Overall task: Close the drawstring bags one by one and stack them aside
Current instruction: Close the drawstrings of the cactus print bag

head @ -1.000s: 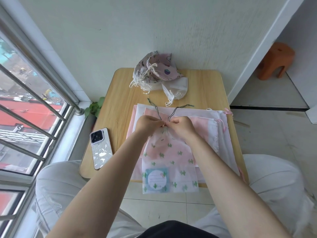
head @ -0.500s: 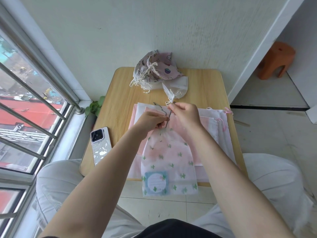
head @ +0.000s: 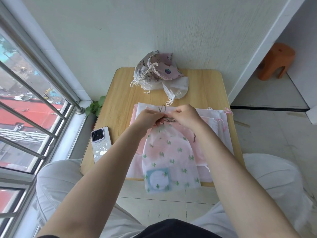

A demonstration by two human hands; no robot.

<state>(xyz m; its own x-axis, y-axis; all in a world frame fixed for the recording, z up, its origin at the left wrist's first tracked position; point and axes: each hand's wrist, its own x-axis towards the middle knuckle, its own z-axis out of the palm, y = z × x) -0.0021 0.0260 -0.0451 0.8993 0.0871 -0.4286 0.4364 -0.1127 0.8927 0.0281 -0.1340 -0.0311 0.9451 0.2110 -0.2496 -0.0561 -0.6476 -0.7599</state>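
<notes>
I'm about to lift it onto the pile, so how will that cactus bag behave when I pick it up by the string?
The cactus bag will probably hang limp: it lies flat and see-through. It looks light, seemingly empty. Its bottom already overhangs the table, so it may slide easily.

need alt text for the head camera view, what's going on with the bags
Both hands, left and right, pinch the dark drawstring at the gathered neck of a cactus-print bag lying on a stack of flat pink and white bags. Closed bags are heaped at the wooden table's far edge; a phone lies left.
</notes>
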